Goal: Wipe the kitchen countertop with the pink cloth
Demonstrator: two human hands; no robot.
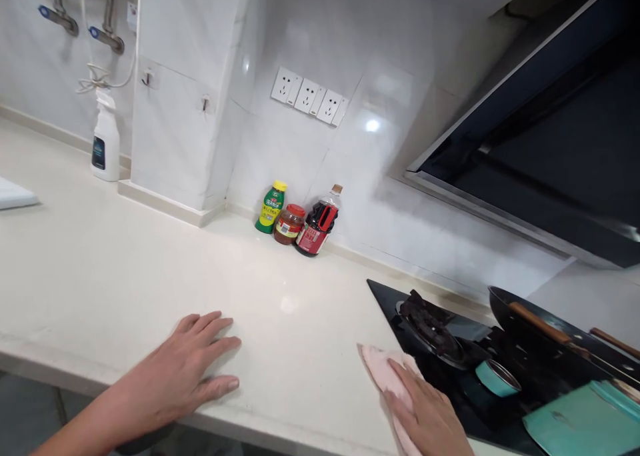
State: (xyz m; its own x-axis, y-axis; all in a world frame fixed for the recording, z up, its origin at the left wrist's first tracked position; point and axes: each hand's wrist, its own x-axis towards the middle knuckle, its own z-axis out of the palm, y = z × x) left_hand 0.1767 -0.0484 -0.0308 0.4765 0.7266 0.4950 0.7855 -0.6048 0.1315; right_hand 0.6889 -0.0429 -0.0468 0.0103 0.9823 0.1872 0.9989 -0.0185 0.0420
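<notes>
**Operator:** What is under each of my hands, starting from the left?

**Guide:** Your left hand lies flat on the pale countertop, fingers spread and extended — it holds nothing and serves as a brace. Further right, at the back wall, stand a green bottle, a red-lidded jar and a dark sauce bottle, well apart from both hands. Your right hand rests palm-down on the pink cloth, fingers loosely curved over it, pressing rather than pinching.

**Operator:** Where is the cloth, and how will it handle?

**Guide:** It lies on the countertop, touching the left edge of the black gas hob. Judge it light, soft and limp — it will bunch and fold under pressure. Keep your palm over its centre, or gather a fold between thumb and fingers. The wok and the teal bowl sit further right, clear of the cloth
</notes>
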